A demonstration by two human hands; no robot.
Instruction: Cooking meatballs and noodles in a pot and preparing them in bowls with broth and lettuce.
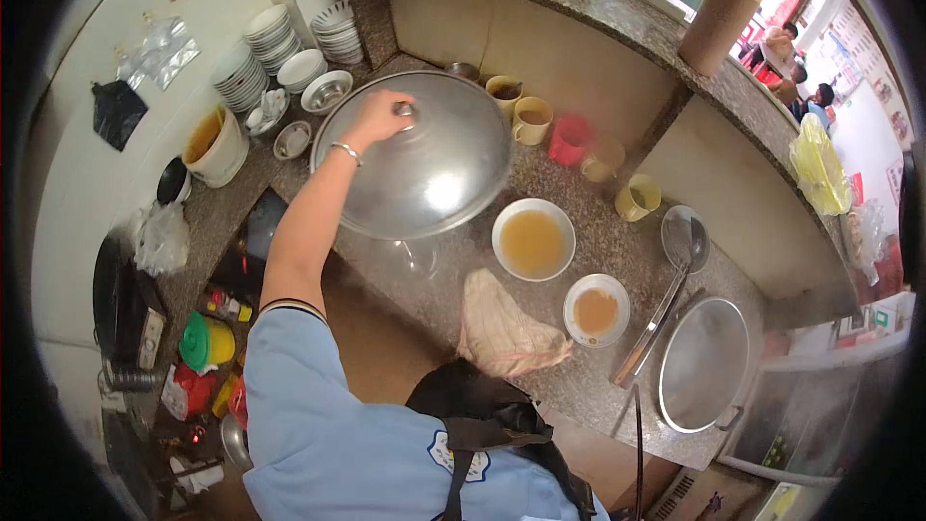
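Note:
My left hand [381, 114] grips the small knob [404, 112] of a wide, domed metal lid [434, 152]. The lid is at the back left of the speckled stone counter, and what lies under it is hidden. To its lower right sits a white bowl of yellowish broth [534, 239]. A smaller bowl [597, 310] with brown liquid in it stands nearer to me. Left of that bowl, a crumpled beige cloth [506, 325] lies by the counter's front edge. My right hand is out of view.
Mugs [532, 121] line the back wall. At right, a mesh skimmer [680, 239] and a ladle [699, 239] lie beside a steaming pot [703, 365]. Stacked bowls [275, 40] and a white tub [221, 148] fill the left corner. A sauce bottle [723, 14] stands on the raised ledge.

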